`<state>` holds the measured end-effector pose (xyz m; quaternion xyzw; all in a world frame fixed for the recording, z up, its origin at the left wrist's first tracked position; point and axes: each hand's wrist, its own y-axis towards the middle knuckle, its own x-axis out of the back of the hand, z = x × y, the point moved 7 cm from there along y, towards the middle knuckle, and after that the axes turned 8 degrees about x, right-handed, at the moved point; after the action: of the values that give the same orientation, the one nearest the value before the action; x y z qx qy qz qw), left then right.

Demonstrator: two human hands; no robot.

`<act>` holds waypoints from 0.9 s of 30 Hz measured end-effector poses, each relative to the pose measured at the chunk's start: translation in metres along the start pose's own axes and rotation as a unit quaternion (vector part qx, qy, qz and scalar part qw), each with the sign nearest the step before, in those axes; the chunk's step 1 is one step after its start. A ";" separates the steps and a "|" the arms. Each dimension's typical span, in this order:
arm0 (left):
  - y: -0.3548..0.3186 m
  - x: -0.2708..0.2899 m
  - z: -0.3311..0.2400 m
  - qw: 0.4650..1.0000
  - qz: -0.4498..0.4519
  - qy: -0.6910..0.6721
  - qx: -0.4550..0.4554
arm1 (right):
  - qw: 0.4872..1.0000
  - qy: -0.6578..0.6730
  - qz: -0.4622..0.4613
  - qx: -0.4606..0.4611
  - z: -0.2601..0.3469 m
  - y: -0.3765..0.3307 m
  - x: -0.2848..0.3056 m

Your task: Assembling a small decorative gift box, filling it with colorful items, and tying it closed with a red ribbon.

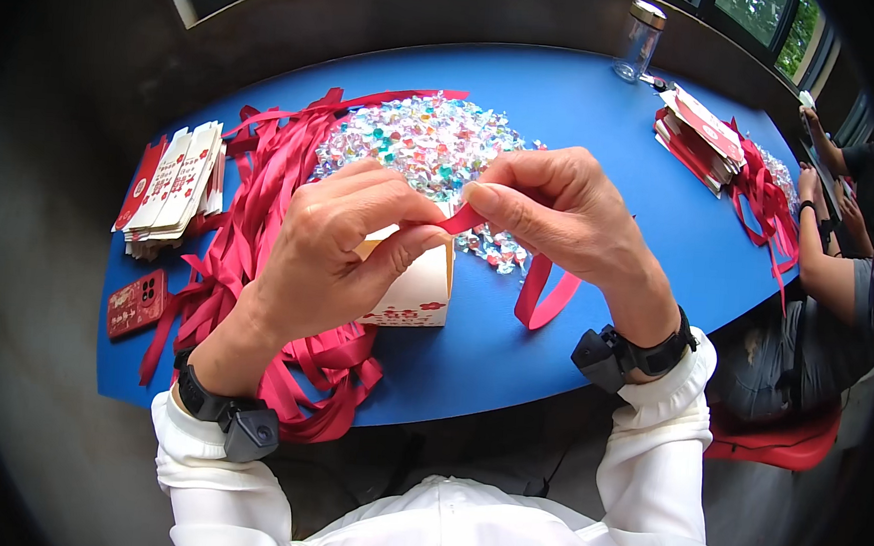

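Both my hands meet above a small white paper box [418, 294] with red print, standing on the blue table. A red ribbon [549, 302] is pinched between the thumb and forefinger of my right hand [559, 208], and a loop of it hangs below. My left hand [344, 232] pinches the same ribbon a little to the left, its fingers closed. Part of the box is hidden behind my left hand. Just beyond my hands lies a heap of small clear and coloured gems [420, 137].
Long red ribbons [261, 212] lie in a pile at left. Beside them are stacked flat paper boxes [175, 185] and a red phone [137, 303]. A glass jar [637, 47], more flat boxes [698, 139] and ribbons [761, 208] sit at right, near other people [835, 227].
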<state>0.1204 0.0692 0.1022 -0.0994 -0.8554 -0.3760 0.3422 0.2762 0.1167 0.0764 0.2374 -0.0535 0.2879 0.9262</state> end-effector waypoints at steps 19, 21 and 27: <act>-0.011 -0.030 0.040 0.975 0.111 -0.147 0.125 | 0.990 0.122 -0.010 -0.070 -0.021 -0.014 0.020; -0.012 -0.030 0.042 0.973 0.110 -0.153 0.135 | 0.988 0.133 -0.010 -0.080 -0.020 -0.016 0.013; -0.013 -0.031 0.042 0.978 0.092 -0.135 0.130 | 0.984 0.152 -0.034 -0.083 -0.028 -0.021 0.008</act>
<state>0.1161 0.0929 0.0538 -0.1818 -0.9227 -0.2114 0.2663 0.2936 0.1192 0.0451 0.1148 0.0722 0.2837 0.9493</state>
